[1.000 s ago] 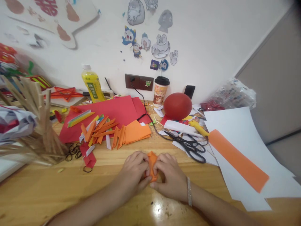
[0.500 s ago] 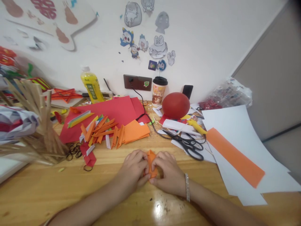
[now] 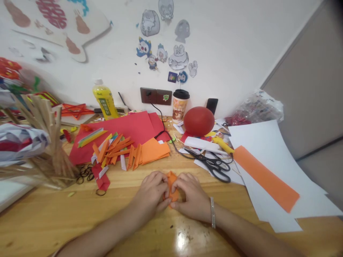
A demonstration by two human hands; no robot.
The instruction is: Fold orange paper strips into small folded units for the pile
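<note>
A small folded piece of orange paper (image 3: 173, 178) is pinched between my two hands, low over the wooden table (image 3: 112, 221). My left hand (image 3: 154, 191) grips its left side with curled fingers. On the other side my right hand (image 3: 189, 194) holds it with thumb and fingers, a sparkly bracelet at the wrist. Both hands cover much of the paper. Beyond them sit flat orange paper squares (image 3: 154, 151) and a pile of folded orange strips (image 3: 118, 148). Black-handled scissors (image 3: 211, 164) lie to the right of my right hand.
A red balloon (image 3: 198, 121) and a lidded cup (image 3: 180, 107) stand near the wall. White sheets (image 3: 259, 142) carry a long orange strip (image 3: 268, 180) at right. At left are wooden sticks (image 3: 50, 132), a yellow drink bottle (image 3: 105, 101) and red paper (image 3: 128, 125).
The view has tilted and shifted slightly. Both hands keep their grip on the orange paper, with barely any finger movement.
</note>
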